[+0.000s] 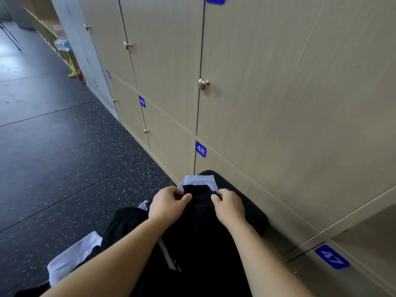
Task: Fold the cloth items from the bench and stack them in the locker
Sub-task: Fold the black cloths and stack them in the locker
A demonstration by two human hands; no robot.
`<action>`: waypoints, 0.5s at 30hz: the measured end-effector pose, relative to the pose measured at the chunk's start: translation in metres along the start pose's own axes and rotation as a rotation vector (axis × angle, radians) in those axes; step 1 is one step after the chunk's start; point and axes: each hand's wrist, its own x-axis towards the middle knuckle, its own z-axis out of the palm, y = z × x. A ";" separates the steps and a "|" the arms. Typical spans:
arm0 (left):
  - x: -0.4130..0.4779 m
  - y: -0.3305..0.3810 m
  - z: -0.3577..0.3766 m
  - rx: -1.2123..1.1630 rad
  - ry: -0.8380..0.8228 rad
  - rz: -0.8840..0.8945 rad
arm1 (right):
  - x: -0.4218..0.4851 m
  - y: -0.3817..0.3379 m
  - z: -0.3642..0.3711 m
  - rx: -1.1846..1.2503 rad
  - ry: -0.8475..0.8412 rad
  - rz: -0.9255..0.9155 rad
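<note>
While curled side by side, left hand (169, 202) and right hand (228, 205) pinch black cloth (200, 202).

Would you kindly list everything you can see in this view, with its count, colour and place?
black cloth garment with white trim: one, black and white, bottom centre, below the lockers
pale cloth piece: one, whitish, lower left, beside the garment; whether separate, cannot tell
wooden locker doors: several, beige, filling top and right
round metal knobs: at least five, brass, on door edges
number labels: five, blue; 49, 48, 47 readable
speckled floor: one, dark grey, left
small yellow object: one, far left by the wall, unidentifiable
left hand: one, pinching the garment's far edge
right hand: one, pinching the same edge
</note>
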 end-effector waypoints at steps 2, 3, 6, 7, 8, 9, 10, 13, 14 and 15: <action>0.000 0.001 0.000 -0.066 0.010 0.012 | 0.000 -0.003 -0.003 0.061 0.041 0.001; -0.001 0.002 -0.001 -0.097 0.022 0.019 | -0.001 -0.005 -0.006 0.108 0.062 0.003; -0.004 0.006 -0.005 -0.168 0.047 0.035 | -0.005 -0.011 -0.015 0.259 0.100 0.011; -0.005 0.007 -0.007 -0.183 0.049 0.035 | -0.007 -0.012 -0.018 0.291 0.107 0.009; -0.008 0.009 -0.008 -0.190 0.049 0.029 | -0.010 -0.013 -0.020 0.311 0.111 0.008; -0.011 0.010 -0.010 -0.189 0.041 0.016 | -0.013 -0.014 -0.023 0.320 0.115 0.005; -0.013 0.011 -0.011 -0.184 0.026 0.000 | -0.017 -0.015 -0.025 0.318 0.119 -0.001; -0.019 0.013 -0.012 -0.169 -0.024 -0.028 | -0.026 -0.016 -0.031 0.272 0.133 -0.030; -0.020 0.014 -0.013 -0.170 -0.033 -0.030 | -0.028 -0.016 -0.031 0.258 0.141 -0.038; -0.021 0.015 -0.014 -0.165 -0.044 -0.034 | -0.029 -0.016 -0.032 0.248 0.151 -0.042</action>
